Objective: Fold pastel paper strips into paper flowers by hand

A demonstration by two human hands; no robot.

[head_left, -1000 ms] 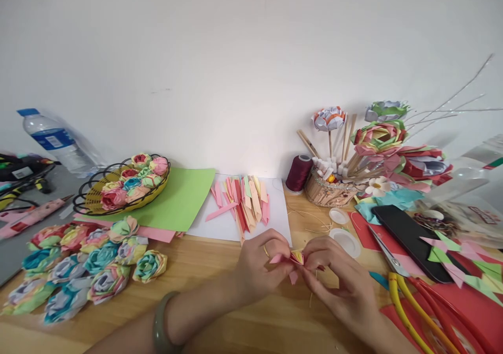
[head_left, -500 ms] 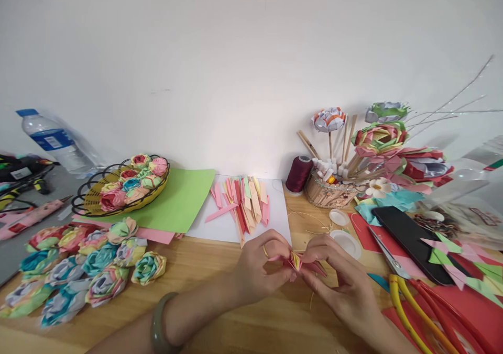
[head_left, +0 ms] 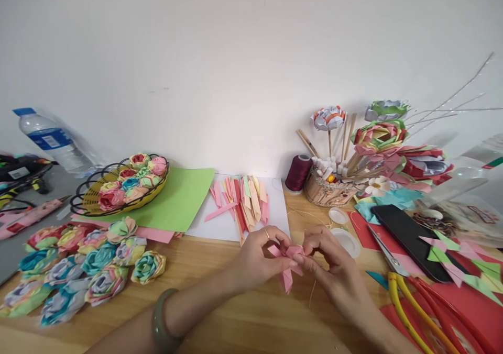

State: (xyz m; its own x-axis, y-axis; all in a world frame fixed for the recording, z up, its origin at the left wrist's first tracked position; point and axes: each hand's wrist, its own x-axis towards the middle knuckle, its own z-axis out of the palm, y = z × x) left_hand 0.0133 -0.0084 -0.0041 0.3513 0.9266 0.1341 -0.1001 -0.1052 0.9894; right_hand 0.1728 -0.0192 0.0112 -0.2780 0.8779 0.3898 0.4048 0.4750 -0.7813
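Between my two hands is a folded pink paper flower piece [head_left: 288, 279], with pointed strips sticking out below and to the left. My left hand [head_left: 262, 255] pinches its left side, thumb on the near face. My right hand [head_left: 329, 262] grips the right side with thumb and curled fingers, and part of the paper is hidden behind them. A thin string [head_left: 312, 294] hangs down beside my right thumb. Just beyond, folded paper strips [head_left: 242, 202] in pink, red, peach and green lie on a white sheet [head_left: 275, 215].
Finished paper flowers [head_left: 106, 283] cover the left of the table, by a yellow basket [head_left: 88, 194] of more flowers. A maroon thread spool [head_left: 298, 173] stands near a wooden pot [head_left: 328, 191] at the back. Scissors [head_left: 387, 249], a black phone [head_left: 411, 241] and yellow-handled tool [head_left: 404, 312] lie right.
Both hands have turned the paper piece over: its fanned yellow-and-red inner folds faced me before, and now its pink outer side with hanging tips shows.
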